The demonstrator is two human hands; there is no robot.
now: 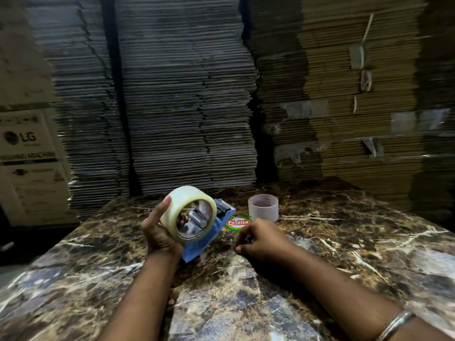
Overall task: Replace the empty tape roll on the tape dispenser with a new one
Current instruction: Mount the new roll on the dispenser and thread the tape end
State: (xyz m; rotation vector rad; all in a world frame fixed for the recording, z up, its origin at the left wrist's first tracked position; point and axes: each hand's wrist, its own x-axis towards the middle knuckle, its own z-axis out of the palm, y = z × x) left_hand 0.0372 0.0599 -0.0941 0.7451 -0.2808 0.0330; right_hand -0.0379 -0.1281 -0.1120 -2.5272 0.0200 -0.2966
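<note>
The left hand [160,232], left of the frame's centre, grips the new tape roll [188,214] by its outer band: the thumb lies along the upper left of the roll, the palm cups its lower left edge, and a fingertip shows inside the core hole. The roll is raised clear of the table [344,254] and tilted, its open core facing the camera (clear tape, full thickness).

Directly behind and below the roll lies the blue tape dispenser [216,228], resting on the table, its lower end beside the left wrist. Metal parts of the dispenser are visible through the core hole. Whether the roll touches the dispenser cannot be told.

The right hand [258,238], right of centre, is loosely curled, fingers bent inward and thumb tip low near the table; it holds nothing visible. It is near the dispenser but apart from it.

Between the two hands, on the table, lies a round red-and-green sticker [238,223] reading "Patelsa". Just beyond it, upper right of the dispenser, the empty tape core [263,207] stands upright on the table.

Stacks of flattened cardboard [187,94] fill the upper frame. A metal bangle [396,324] circles the right forearm at lower right.
</note>
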